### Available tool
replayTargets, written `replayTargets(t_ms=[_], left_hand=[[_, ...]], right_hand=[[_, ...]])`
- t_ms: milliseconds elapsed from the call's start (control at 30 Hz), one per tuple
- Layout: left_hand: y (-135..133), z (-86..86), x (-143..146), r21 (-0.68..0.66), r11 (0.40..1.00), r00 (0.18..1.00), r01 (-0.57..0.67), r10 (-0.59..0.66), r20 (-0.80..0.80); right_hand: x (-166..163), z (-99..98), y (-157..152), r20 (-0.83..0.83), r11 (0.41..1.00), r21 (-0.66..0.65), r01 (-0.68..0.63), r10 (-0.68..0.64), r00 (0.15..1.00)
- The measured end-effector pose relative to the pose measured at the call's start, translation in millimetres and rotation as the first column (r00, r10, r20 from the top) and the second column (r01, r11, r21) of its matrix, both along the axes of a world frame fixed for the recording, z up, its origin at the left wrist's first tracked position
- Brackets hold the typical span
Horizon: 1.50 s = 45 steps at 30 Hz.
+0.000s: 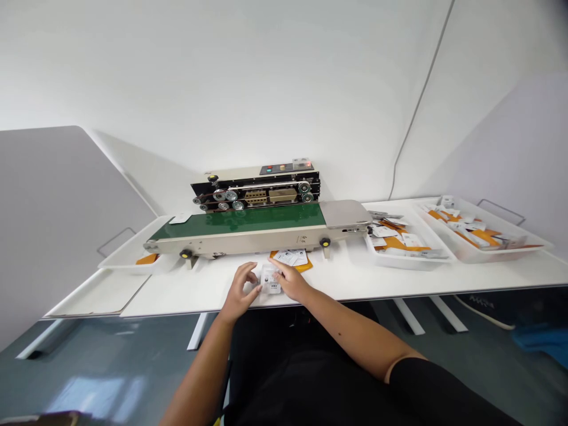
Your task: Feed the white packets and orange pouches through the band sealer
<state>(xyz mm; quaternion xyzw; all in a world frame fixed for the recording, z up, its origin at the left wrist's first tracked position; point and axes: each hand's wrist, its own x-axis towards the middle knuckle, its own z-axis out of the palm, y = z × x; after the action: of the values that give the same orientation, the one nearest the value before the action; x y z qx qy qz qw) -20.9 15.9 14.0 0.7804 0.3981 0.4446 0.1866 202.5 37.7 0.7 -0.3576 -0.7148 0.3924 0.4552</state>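
Note:
A small clear plastic packet with a white printed card (268, 284) is at the table's front, between my two hands. My right hand (293, 282) grips it from the right, thumb across its face. To its left, my left hand (241, 291) is curved, thumb and fingers apart, with the thumb tip close to the packet's edge; whether they touch I cannot tell. Just behind the hands, white printed packets (290, 257) lie on an orange envelope (306, 266), partly under the front of the band sealing machine (261, 239).
The sealer's green conveyor belt (239, 221) carries a white packet (180, 218) at its left end. Two white trays, a nearer one (412, 262) and a farther one (497, 255), hold orange and white packets at right. Another tray (128, 267) with an orange piece stands left, beside a flat board (100, 294).

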Motion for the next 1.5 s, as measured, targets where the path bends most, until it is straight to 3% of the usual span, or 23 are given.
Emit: replayTargets(t_ms=[100, 167, 267, 467, 567, 733, 933, 1133, 1267, 1367, 1500], left_hand=[[0.7, -1.7, 0.8, -0.122, 0.992, 0.998, -0.022, 0.015, -0.062], [0.4, -2.9, 1.6, -0.2, 0.978, 0.994, -0.052, 0.032, -0.1], [-1.3, -2.6, 2.5, -0.255, 0.967, 0.999, -0.019, 0.011, -0.034], [-2.9, 2.2, 2.8, -0.309, 0.949, 0.993, 0.069, -0.095, -0.068], [-1.5, -0.6, 1.5, -0.326, 0.945, 0.999, 0.026, -0.032, -0.013], [1.0, -6.4, -0.5, -0.375, 0.926, 0.972, -0.031, 0.116, 0.205], [1.9, -9.3, 0.4, -0.407, 0.913, 0.959, -0.018, 0.131, 0.251], [4.0, -8.7, -2.4, -0.413, 0.911, 0.963, -0.021, 0.13, 0.236], [9.6, -12.1, -8.1, -0.373, 0.919, 0.941, -0.123, 0.228, 0.25], [12.3, -16.8, -11.2, -0.355, 0.923, 0.897, -0.146, 0.275, 0.345], [7.6, -14.6, -9.4, -0.346, 0.938, 0.945, -0.023, 0.133, 0.298]], right_hand=[[-2.3, -1.5, -1.1, 0.088, 0.999, -0.008, -0.039, 0.039, 0.995], [-3.7, -3.7, -0.1, 0.042, 0.999, -0.022, 0.025, -0.024, 0.999], [-4.0, -5.5, 1.5, -0.084, 0.996, -0.061, 0.071, -0.076, 0.994], [-3.1, -0.6, -2.1, -0.059, 0.99, -0.1, -0.095, 0.089, 0.994], [-2.9, 1.0, -3.0, -0.05, 0.995, -0.07, -0.074, 0.071, 0.996], [-1.8, 0.0, -2.2, -0.022, 0.993, -0.014, 0.118, -0.118, 0.993], [-2.9, 0.8, -5.2, -0.108, 0.983, -0.057, 0.177, -0.182, 0.977], [-0.9, 0.1, -6.1, -0.156, 0.981, -0.097, 0.165, -0.179, 0.971], [3.8, -3.2, -3.1, -0.253, 0.988, -0.124, 0.088, -0.117, 0.96], [3.8, -0.7, -2.6, -0.184, 0.997, -0.035, 0.063, -0.068, 0.98], [-3.9, 8.3, -8.6, -0.031, 0.985, 0.159, -0.063, 0.069, 0.997]])
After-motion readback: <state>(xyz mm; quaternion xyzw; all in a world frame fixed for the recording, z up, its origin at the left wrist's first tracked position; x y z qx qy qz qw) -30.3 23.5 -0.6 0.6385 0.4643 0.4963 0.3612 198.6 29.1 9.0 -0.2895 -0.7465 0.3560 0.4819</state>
